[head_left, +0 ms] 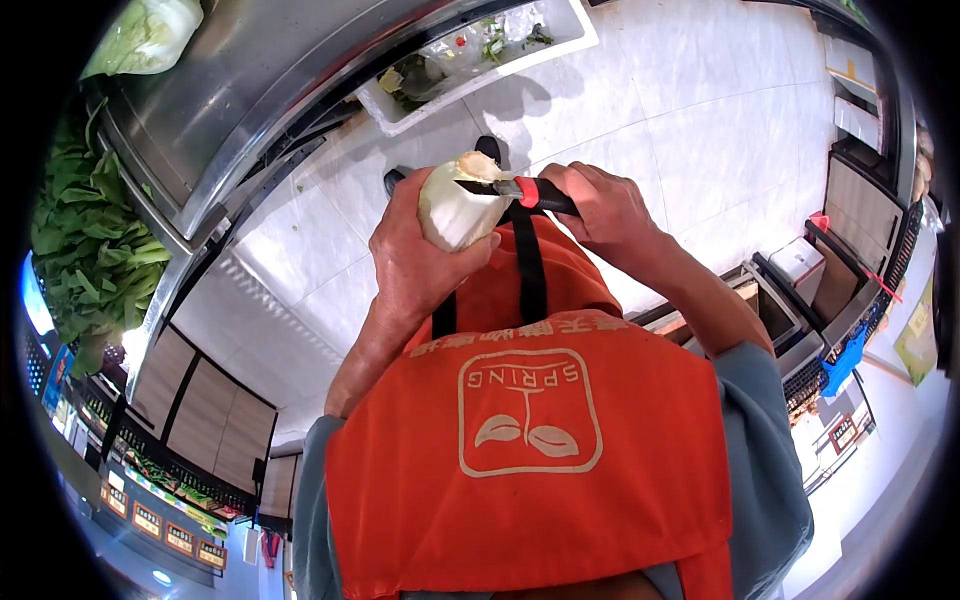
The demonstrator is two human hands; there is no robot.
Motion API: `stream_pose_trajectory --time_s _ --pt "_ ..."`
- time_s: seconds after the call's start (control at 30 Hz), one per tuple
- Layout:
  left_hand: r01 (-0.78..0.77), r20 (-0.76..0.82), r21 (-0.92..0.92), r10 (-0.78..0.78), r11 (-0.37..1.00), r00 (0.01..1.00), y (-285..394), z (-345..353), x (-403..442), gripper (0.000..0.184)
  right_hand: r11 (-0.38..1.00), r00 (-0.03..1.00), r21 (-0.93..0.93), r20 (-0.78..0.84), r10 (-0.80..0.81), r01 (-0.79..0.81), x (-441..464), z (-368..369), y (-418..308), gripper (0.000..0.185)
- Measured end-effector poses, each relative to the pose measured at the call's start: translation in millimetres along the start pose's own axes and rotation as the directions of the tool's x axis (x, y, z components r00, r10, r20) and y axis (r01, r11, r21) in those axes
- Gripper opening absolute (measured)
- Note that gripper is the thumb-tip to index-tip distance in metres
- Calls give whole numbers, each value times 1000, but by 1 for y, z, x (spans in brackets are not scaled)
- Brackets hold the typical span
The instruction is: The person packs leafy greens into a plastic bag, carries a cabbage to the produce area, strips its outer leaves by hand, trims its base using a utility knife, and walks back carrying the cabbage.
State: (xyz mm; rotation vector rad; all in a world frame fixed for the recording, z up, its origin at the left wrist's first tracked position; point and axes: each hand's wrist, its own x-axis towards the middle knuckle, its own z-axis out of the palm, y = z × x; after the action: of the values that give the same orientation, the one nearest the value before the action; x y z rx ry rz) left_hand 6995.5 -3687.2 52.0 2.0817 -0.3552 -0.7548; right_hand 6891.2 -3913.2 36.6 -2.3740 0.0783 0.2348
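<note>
A pale napa cabbage (pixel 455 217) is held up in front of my orange apron, its cut root end pointing away from me. My left hand (pixel 418 258) wraps around its side and underside, with the thumb on the near side. In my right hand (pixel 608 207) is a utility knife (pixel 543 194) with a black and red handle, its fingers closed round the grip. The knife's blade lies against the cabbage just below the root end. How deep the blade sits in the leaves I cannot tell.
On the floor ahead stands a white foam box (pixel 393 120) holding vegetable scraps. A steel counter (pixel 250 90) runs along the left, with another cabbage (pixel 150 35) on it. Bunched leafy greens (pixel 95 230) lie at far left. Shelves and crates (pixel 800 385) line the right.
</note>
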Motion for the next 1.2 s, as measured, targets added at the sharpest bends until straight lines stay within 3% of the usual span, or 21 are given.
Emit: stream_pose_trajectory --time_s 0.07,0.1,0.13,0.17,0.23,0.27,0.37,0.4,0.53,0.83,0.93,1.0,1.03,1.07,1.1,1.17,1.2 --pt "63 22 -38 -62 997 998 1 -1 2 80 980 980 -120 98 173 -161 2 30 42 30" --pt "-160 22 -146 165 976 986 4 2 -5 81 954 955 -183 130 265 -239 7 38 62 27" --pt "-242 69 -107 250 964 966 18 1 -2 81 905 880 -208 233 414 -370 11 35 74 21" --pt "-302 91 -71 307 951 947 32 0 -1 81 916 905 -143 156 395 -375 5 34 76 21" --pt "-112 -41 -1 112 994 993 5 13 15 77 948 949 91 -57 311 -306 11 16 47 24" --pt "-116 -76 66 120 991 990 -8 11 19 78 968 959 35 -136 250 -247 18 17 48 30" --pt "-168 -209 254 223 953 952 -19 5 32 81 993 978 26 -170 118 -115 21 9 40 25" --pt "-170 -255 309 254 936 933 -20 7 30 81 999 977 -34 -213 9 -16 19 5 32 23" --pt "-214 -252 440 349 872 903 -30 17 37 83 999 995 -2 -92 39 -39 14 -3 -5 37" --pt "-288 -229 430 412 856 882 -34 30 38 85 999 995 -11 -95 29 -30 10 6 5 38" --pt "-309 -165 281 363 909 917 -25 30 31 83 999 989 -44 -149 6 -13 17 13 28 39" --pt "-117 -110 -1 116 993 987 -26 32 29 82 997 986 -68 -164 26 -38 19 13 42 38" --pt "-16 -64 -138 7 990 998 -28 34 35 82 994 949 -74 -309 56 -82 25 20 50 33" --pt "186 113 -329 -156 926 981 -30 26 43 79 983 941 -19 -295 169 -183 23 16 55 31" --pt "221 165 -430 -164 875 972 -32 24 43 79 960 924 38 -265 277 -277 23 8 54 29" --pt "279 253 -612 -151 740 956 -37 26 50 79 998 957 68 -287 24 -5 19 6 51 29" --pt "306 286 -634 -152 710 946 -38 26 49 80 995 974 97 -228 -7 30 20 1 43 32"
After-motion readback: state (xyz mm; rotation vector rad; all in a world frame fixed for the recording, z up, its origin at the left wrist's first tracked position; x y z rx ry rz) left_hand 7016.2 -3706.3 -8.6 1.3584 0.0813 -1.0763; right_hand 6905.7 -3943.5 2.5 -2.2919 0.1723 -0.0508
